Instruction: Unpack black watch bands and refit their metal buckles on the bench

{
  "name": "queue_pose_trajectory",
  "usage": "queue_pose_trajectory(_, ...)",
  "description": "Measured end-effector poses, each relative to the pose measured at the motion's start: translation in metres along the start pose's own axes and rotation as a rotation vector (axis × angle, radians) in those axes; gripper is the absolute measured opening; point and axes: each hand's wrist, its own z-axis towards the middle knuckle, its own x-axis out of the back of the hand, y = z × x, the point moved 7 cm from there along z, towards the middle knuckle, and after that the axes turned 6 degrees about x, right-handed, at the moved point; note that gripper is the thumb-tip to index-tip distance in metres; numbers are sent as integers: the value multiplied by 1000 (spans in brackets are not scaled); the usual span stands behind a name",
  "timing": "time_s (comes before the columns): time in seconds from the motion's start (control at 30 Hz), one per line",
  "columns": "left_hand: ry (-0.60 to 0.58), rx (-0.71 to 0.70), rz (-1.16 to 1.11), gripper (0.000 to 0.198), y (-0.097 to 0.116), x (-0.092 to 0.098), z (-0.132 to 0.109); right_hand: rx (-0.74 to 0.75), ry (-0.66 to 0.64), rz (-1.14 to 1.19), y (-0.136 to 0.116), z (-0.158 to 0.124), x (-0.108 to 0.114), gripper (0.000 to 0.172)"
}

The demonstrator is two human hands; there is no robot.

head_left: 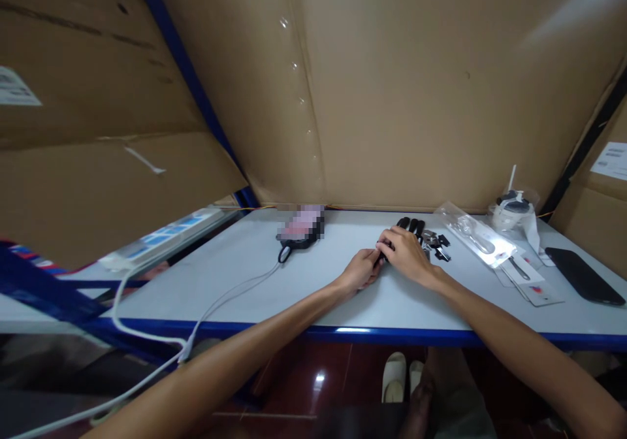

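Note:
Close together over the middle of the table, my left hand (361,270) and my right hand (405,255) meet on a small black object (380,256), mostly hidden by the fingers. The left fingers are wrapped round it. My right thumb and fingers pinch at its upper end. Just beyond the right hand lie several black handles (415,225) side by side. To the right of them is a small heap of shiny metal pieces with black parts (437,245).
Clear plastic packages with cards (482,240) lie on the right, near a black phone-shaped slab (582,276) and a wrapped white item (513,213). A blurred device (301,227) on a white cable (240,287) sits left. A power strip (166,233) runs along the left edge. Cardboard (392,99) walls the back.

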Motion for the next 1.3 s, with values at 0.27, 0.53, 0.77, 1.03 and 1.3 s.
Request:
queue_pose_trajectory(0.27, 30, 25, -4, 34, 3, 1, -2, 122, 14, 28, 3, 0, -4, 19)
queue_pose_trajectory(0.53, 69, -50, -185, 30, 7, 7, -8, -59, 247, 63, 25, 3, 31, 15)
queue_pose_trajectory(0.77, 140, -102, -262, 33, 2, 13, -5, -137, -16, -186, 36, -2, 13, 19)
queue_pose_trajectory(1.03, 116, -97, -244, 38, 2, 11, -4, -156, 129, -221, 50, 5, 50, 24)
queue_pose_trajectory(1.3, 56, -86, -147, 38, 3, 7, -8, -461, 46, -286, 128, -9, 77, 19)
